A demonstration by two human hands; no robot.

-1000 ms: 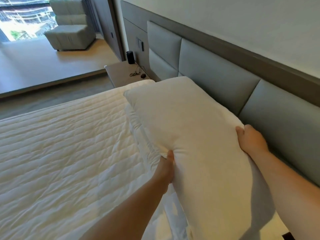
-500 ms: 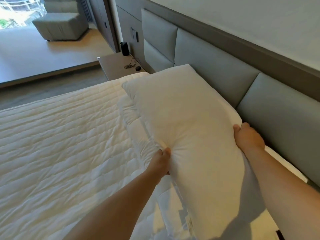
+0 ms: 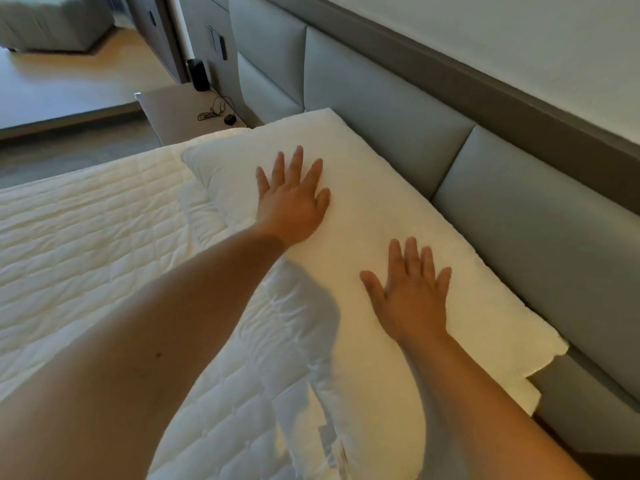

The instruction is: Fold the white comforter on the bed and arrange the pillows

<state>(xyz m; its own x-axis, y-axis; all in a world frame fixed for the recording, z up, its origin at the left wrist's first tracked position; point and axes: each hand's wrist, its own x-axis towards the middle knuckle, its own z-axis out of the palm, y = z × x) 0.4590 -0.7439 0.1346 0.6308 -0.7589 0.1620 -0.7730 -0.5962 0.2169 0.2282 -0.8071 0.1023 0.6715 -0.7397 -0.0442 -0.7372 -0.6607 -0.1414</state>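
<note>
Head view looks down along the top end of a bed [image 3: 86, 237], where a white pillow [image 3: 363, 209] lies flat against the grey padded headboard [image 3: 398, 126]. Its long side runs along the headboard, and its far corner reaches toward the bedside table [image 3: 173, 109].

Both hands rest palm down on top of the pillow. The left hand [image 3: 292, 199] sits farther up, near the middle of the pillow, with its fingers [image 3: 296, 164] straight and spread apart, holding nothing. The right hand [image 3: 412, 299] lies closer to the camera, well apart from the left one, its fingers [image 3: 412, 254] also straight and fanned out flat on the cloth. Both bare forearms stretch in from the lower edge of the picture, and the left one throws a shadow on the bedding beneath it.

Beside the pillow, on the side away from the headboard, the white quilted comforter [image 3: 242, 393] covers the bed, with a rumpled ridge just along the pillow's edge.

On the bedside table stand a small dark cylinder [image 3: 198, 75] and a tangle of black cable [image 3: 212, 110]. Beyond it lies a wooden floor [image 3: 79, 77] with a grey upholstered seat [image 3: 52, 26].
</note>
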